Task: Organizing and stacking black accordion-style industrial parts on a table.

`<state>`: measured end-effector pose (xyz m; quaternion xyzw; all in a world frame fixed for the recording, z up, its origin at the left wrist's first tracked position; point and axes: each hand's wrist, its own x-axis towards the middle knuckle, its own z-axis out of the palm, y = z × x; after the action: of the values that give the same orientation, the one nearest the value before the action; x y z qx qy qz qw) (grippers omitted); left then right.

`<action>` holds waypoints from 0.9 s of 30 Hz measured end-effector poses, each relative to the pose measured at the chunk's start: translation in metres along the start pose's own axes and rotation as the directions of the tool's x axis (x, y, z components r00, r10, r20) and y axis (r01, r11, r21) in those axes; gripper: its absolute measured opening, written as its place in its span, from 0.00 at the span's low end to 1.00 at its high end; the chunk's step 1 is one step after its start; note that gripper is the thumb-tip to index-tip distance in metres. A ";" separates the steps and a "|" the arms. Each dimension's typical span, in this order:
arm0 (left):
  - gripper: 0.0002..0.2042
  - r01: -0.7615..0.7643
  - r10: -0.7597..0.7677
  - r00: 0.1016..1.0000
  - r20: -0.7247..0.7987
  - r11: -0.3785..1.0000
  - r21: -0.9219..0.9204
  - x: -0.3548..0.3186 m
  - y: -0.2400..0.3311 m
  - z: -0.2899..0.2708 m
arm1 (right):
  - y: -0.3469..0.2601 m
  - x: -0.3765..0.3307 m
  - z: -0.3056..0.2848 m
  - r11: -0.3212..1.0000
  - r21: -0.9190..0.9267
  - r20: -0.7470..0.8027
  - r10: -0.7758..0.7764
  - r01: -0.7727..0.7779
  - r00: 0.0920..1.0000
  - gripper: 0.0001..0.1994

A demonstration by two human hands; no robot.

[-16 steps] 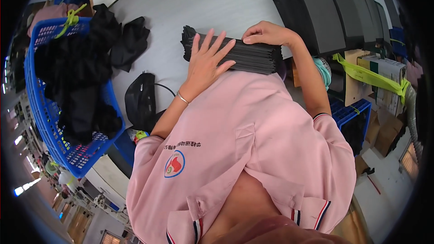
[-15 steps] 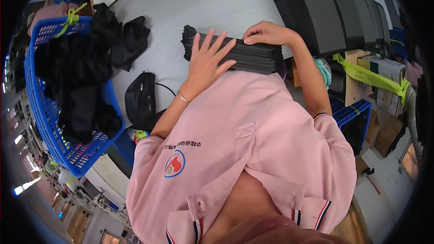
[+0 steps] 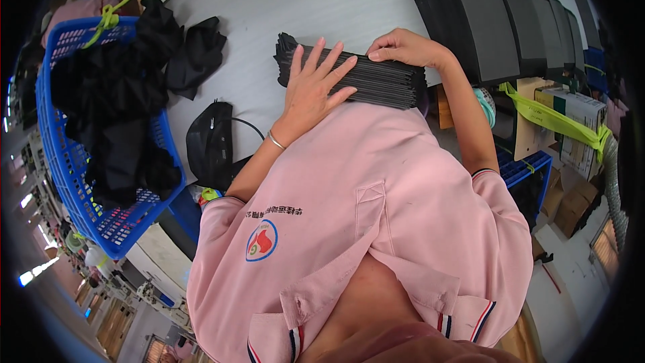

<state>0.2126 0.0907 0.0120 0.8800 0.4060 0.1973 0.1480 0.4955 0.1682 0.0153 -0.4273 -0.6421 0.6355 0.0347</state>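
Note:
A thick stack of thin black panels (image 3: 386, 83) lies on the white table against the front of my shirt, its layered edges facing me. My left hand (image 3: 312, 87) rests flat across its left part, fingers spread and thumb stretched out. At the far edge of the stack, my right hand (image 3: 408, 49) is closed, thumb and curled fingers pinching the edge of a black panel. How many layers lie in that pinch is hidden.
Larger stacks of black panels (image 3: 480, 27) lie at the far right. To the left stands a blue plastic basket (image 3: 60, 161) heaped with black cloth (image 3: 111, 101). Close by on the table (image 3: 269, 7) are a black cloth piece (image 3: 196, 57) and a black pouch-like thing (image 3: 211, 138) beside a cord.
The view has shifted slightly. Both hands keep nearly the same places on the stack, the left flat and the right pinching at the far edge.

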 end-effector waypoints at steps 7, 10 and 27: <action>0.28 0.004 -0.004 1.000 -0.014 1.000 -0.012 -0.002 0.000 0.002 | 0.008 0.000 0.003 0.999 0.021 -0.043 -0.039 0.040 0.998 0.17; 0.28 0.005 -0.005 1.000 -0.023 1.000 -0.022 -0.002 0.001 0.003 | 0.004 -0.001 0.004 0.999 0.031 -0.040 -0.021 0.022 0.999 0.17; 0.27 0.035 -0.036 0.999 -0.014 0.998 -0.056 -0.003 0.001 0.003 | 0.002 0.003 0.007 0.995 0.095 -0.039 0.019 -0.015 0.999 0.14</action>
<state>0.2128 0.0876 0.0091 0.8665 0.4171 0.2125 0.1732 0.4906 0.1636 0.0107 -0.4432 -0.6069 0.6568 0.0624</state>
